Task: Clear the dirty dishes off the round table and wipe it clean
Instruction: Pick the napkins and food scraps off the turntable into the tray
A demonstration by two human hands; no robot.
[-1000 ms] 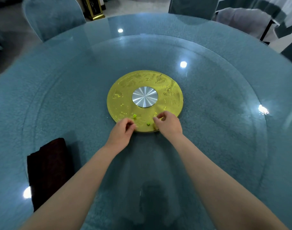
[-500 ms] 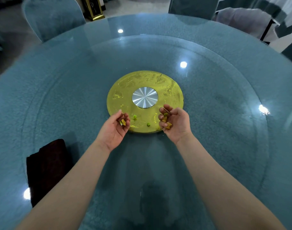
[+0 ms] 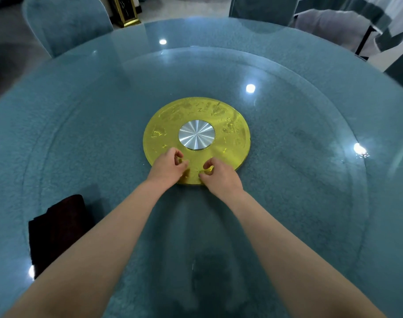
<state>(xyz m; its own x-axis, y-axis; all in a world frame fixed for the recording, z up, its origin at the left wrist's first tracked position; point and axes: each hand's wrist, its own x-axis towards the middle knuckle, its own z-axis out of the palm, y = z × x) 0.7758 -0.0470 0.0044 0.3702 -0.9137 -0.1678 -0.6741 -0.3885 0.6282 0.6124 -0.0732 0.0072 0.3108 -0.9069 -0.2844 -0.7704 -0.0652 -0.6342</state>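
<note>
Yellow glass, a round disc [image 3: 230, 125] with a brushed-metal hub [image 3: 196, 134], sits at the middle of the round blue-green glass desk [image 3: 310, 180], and both my hands are over its near edge. My left hand [image 3: 167, 167] has its fingers curled down with thumb and forefinger closed together; my right hand [image 3: 221, 176] does the same just beside it. I judge each is pinching up small food scraps, though the bits themselves are hidden under the fingers, so I cannot tell what either one holds. No dishes show on the desk. The dark folded cloth [image 3: 56, 230] lies near-left, well apart from the disc and closer to my left hand, so that hand should fetch it for wiping.
</note>
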